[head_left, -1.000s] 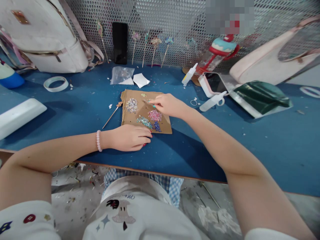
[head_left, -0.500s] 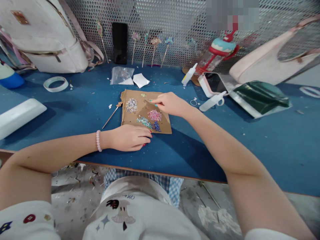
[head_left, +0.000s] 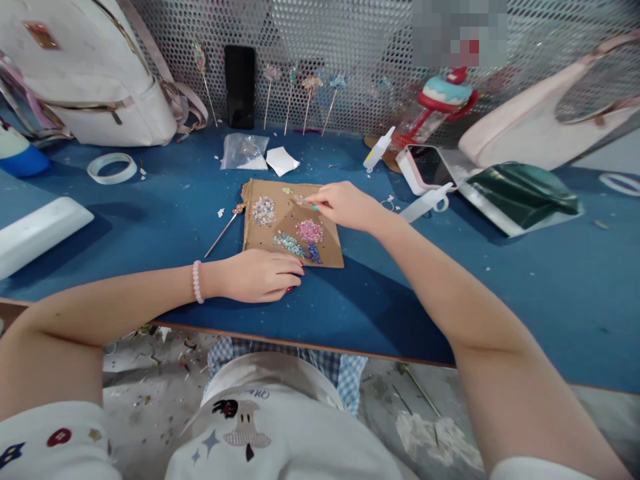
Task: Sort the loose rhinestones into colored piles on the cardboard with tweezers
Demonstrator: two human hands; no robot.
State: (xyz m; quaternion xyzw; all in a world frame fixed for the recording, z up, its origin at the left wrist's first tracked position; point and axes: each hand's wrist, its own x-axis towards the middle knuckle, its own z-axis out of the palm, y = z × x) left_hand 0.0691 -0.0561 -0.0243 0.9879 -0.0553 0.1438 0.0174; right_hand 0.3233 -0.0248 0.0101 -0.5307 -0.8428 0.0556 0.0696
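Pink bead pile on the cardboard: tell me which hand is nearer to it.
Right. The right hand hovers just beyond the pink bead pile, fingertips pinched. The left hand rests on the table at the cardboard's near edge.

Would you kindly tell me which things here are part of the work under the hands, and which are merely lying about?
In use:
cardboard sheet
bead piles
right hand, pinching over the sheet
left hand, resting at the sheet's near edge
gold pin, beside the sheet

Lying about:
tape roll
white backpack
black phone
glue bottle
green pouch
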